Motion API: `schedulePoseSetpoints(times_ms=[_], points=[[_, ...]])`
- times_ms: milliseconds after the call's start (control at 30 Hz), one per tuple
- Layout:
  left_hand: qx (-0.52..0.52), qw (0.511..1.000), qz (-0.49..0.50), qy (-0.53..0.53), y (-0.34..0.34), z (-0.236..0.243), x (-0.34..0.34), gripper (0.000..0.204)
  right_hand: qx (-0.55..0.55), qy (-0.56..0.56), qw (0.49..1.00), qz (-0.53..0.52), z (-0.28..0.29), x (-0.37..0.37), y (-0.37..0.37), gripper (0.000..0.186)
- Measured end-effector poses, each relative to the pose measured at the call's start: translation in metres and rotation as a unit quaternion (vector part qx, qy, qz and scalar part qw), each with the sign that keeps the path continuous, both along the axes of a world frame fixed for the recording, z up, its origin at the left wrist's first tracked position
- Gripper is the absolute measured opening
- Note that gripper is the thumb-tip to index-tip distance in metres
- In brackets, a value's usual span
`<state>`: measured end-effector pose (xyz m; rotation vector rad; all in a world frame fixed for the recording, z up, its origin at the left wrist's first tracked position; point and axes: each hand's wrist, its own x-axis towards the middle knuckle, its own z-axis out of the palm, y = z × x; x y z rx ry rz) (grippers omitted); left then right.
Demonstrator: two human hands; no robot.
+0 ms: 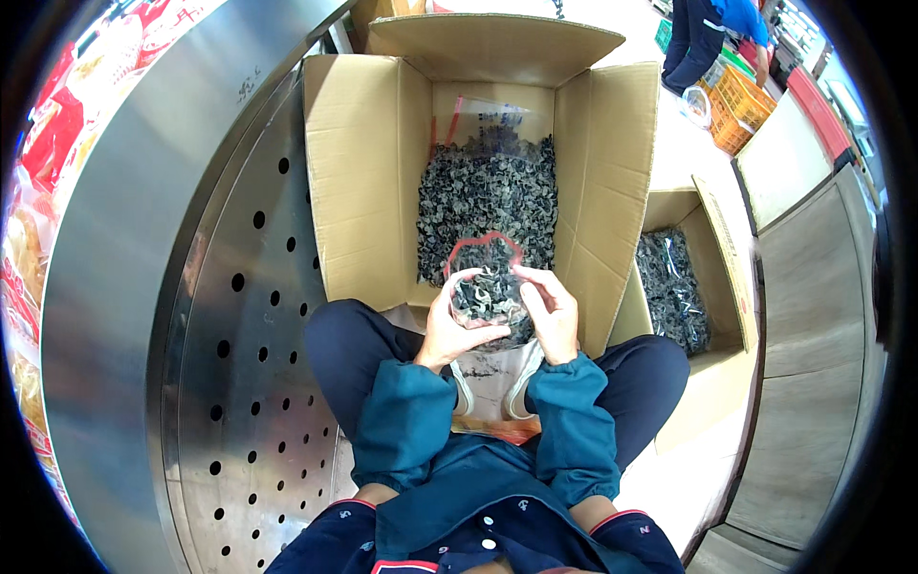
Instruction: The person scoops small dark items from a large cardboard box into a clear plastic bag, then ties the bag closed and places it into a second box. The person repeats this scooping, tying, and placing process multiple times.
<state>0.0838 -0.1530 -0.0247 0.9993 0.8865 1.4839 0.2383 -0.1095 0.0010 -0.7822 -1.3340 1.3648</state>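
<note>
Red-rimmed clear bag (pixel 490 293) between both hands (pixel 447 330) (pixel 556 314)

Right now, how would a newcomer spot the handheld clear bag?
Find the big open cardboard box at top centre. Over its near side, the left hand and right hand hold a small clear bag of dark, curled pieces. Its red edge arches; it's held, unlike the larger bag in the box.

Bright light, blown-out glare on the floor (pixel 681 143), strong fisheye curvature toward blackened edges.
</note>
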Motion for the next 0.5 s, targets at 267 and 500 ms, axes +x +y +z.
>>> schedulePoseSetpoints(times_ms=[267,500], points=[[0.027,0.995,0.038,0.089,0.005,-0.001,0.001,0.085,-0.099,0.197,0.973,-0.064,-0.018,-0.015,0.003,0.017],[-0.007,0.991,0.117,0.067,0.006,-0.004,-0.006,0.080,-0.162,0.161,0.973,-0.030,-0.012,-0.027,0.028,0.022]])
